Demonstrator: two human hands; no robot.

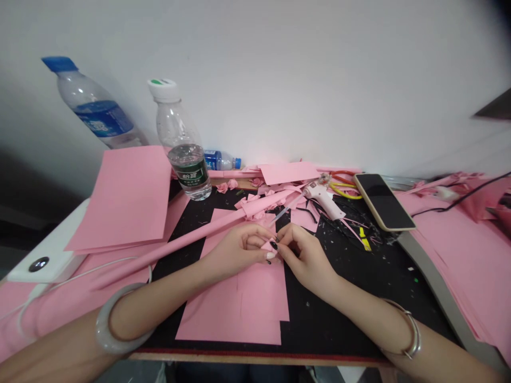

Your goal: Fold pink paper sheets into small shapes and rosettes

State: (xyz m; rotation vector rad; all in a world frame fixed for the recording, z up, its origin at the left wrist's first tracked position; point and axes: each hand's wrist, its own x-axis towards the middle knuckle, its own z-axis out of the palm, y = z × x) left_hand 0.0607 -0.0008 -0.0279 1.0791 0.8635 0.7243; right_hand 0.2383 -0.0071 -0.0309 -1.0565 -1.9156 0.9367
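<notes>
My left hand [239,251] and my right hand [305,259] meet above a black cutting mat [339,282], both pinching a small piece of pink paper [268,246]. Dark-painted fingernails show at the pinch, and the fingers hide most of the paper. A thin transparent rod [280,213] runs from near my fingertips toward a white hot glue gun [323,199], which lies on the mat. Beneath my hands lies a cut sheet of pink paper [235,311]. A long rolled pink paper tube [167,250] passes beside my left hand.
A stack of pink sheets [123,199] lies at left. Two water bottles [187,159] [93,103] stand behind it, with a third [219,159] lying down. Scissors [343,186], a phone [383,201] and pink paper scraps [467,255] lie right.
</notes>
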